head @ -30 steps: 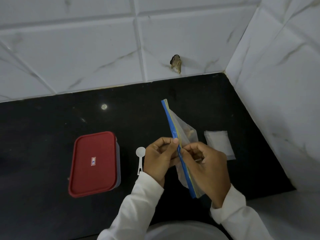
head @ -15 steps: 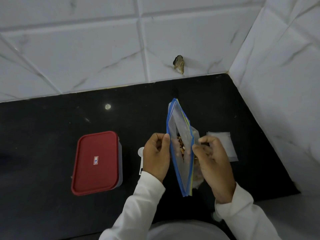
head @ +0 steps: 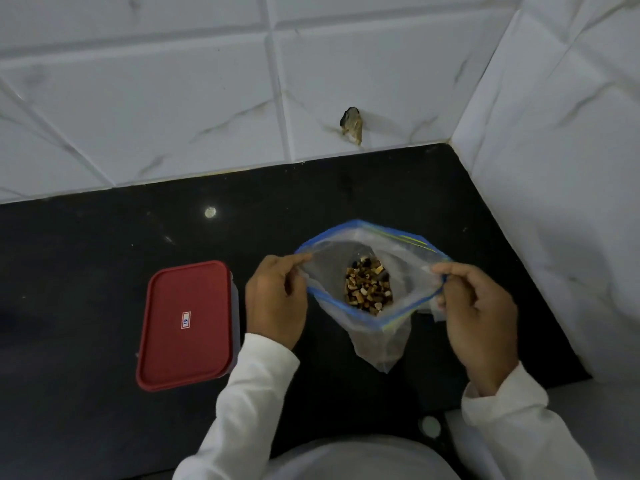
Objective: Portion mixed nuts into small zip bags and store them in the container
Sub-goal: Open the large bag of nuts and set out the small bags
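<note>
We see both hands up off the black stone countertop (head: 104, 265), spreading a clear plastic zip bag with a blue zipper rim (head: 381, 341) between them. The left hand (head: 273, 299) pinches the rim's left edge between thumb and forefinger, with the other fingers curled under. The right hand (head: 478, 313) pinches the opposite edge the same way, so the mouth gapes wide between the two pinches. Down inside, below the grip line, sits a small heap of mixed nuts (head: 369, 285) (brown, tan and a few dark bits; we cannot tell the kinds). The bag's lower part hangs under the hands towards the person's body.

Just outside the left hand, close to the wrist but not touching, we note a rectangular plastic container with a red lid (head: 187, 323), lid on, flat on the counter. A small white label (head: 186, 319) is at the lid's centre. Both wrists wear white sleeves (head: 249, 393). Beyond the hands, white marbled wall tiles (head: 173, 98) meet in a corner past the right hand.
</note>
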{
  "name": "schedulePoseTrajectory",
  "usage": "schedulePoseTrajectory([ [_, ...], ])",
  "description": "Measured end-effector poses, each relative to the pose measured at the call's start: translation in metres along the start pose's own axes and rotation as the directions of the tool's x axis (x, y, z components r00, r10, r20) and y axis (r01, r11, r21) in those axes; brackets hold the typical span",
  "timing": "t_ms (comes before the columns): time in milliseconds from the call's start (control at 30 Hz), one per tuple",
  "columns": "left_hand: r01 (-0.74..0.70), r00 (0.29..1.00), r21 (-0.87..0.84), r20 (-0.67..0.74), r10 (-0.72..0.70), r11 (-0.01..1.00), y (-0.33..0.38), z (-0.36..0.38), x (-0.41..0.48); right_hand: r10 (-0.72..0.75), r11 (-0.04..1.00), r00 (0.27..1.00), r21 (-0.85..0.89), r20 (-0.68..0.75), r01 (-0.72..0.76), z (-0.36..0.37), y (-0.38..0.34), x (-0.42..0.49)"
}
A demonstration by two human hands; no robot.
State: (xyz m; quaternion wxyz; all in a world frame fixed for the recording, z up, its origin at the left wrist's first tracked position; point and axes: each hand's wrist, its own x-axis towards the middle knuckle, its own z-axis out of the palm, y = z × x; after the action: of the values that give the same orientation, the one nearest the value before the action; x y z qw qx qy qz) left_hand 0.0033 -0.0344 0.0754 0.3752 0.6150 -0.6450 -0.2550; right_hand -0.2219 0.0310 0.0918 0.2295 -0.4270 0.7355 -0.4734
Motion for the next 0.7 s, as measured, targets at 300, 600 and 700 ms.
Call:
schedulePoseTrajectory([
  [300,-0.156,0.982,-0.117,0.085,0.166,0.981,0.024,0.009,-0.006,-0.099,0.946,0.989,-0.298,0.111,0.128,0.012,-0.029,0.019],
  [600,-0.137,0.941,0.166,0.330,0.076,0.977,0.034,0.009,0.039,-0.141,0.960,0.911,-0.171,0.388,0.221,0.027,-0.033,0.061],
  [700,0.079,0.965,-0.114,0.260,-0.047,0.990,0.032,0.014,0.053,0.086,0.995,0.932,0.008,0.352,-0.095,0.029,-0.028,0.069],
])
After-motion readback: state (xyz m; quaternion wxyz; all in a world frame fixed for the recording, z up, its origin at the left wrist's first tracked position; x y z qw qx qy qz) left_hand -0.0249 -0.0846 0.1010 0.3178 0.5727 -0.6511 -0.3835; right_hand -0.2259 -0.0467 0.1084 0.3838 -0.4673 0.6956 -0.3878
